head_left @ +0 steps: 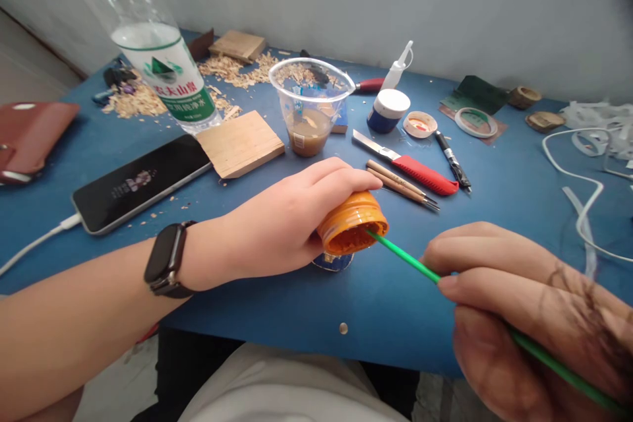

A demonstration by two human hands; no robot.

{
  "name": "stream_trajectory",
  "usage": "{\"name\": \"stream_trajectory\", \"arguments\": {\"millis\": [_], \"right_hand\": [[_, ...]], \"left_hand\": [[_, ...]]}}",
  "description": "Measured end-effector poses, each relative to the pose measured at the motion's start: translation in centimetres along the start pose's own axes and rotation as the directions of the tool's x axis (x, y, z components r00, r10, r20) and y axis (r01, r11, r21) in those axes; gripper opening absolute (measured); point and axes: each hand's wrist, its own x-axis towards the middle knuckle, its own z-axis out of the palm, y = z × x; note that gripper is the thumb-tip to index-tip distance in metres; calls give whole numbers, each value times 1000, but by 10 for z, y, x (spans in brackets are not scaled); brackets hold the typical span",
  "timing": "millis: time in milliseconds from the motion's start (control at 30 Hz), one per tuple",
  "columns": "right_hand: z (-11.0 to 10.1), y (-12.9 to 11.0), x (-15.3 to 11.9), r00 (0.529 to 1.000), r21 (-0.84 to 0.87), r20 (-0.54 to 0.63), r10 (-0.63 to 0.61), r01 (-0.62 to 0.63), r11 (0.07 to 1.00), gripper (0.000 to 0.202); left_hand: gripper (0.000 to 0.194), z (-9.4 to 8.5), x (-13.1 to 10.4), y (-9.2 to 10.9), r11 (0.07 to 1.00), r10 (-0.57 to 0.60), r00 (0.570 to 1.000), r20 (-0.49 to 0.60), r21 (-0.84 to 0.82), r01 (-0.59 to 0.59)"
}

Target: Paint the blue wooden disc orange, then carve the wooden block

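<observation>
My left hand is wrapped round a small jar of orange paint, tilted so its mouth faces me. In my right hand is a thin green stick, probably a paintbrush handle; its far end dips inside the jar's mouth, so the tip is hidden. Below the jar, partly covered by my left hand, shows a small dark blue object with light markings. Past my left hand stands a clear plastic cup of murky brown liquid.
A flat wooden block, a phone on a cable and a tall water bottle stand left. Beyond are wood shavings. To the right lie a red-handled knife, carving tools, a pen and a white-lidded jar.
</observation>
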Motion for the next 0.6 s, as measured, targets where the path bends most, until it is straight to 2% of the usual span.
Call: {"name": "stream_trajectory", "arguments": {"millis": [100, 267, 433, 600], "right_hand": [[4, -6, -2, 1000, -23, 4, 20, -20, 1000, 38], [0, 3, -11, 999, -44, 3, -34, 34, 998, 53], [-4, 6, -12, 995, -47, 90, -52, 56, 997, 58], [1, -5, -8, 1000, -37, 18, 21, -21, 999, 55]], "left_hand": [[59, 1, -2, -2, 1000, 4, 1000, -4, 3, -4], [63, 4, -3, -6, 1000, 9, 999, -40, -18, -10], [68, 4, -3, -9, 999, -40, 999, 0, -18, 40], [85, 5, -10, -16, 998, -65, 998, -2, -1, 65]]}}
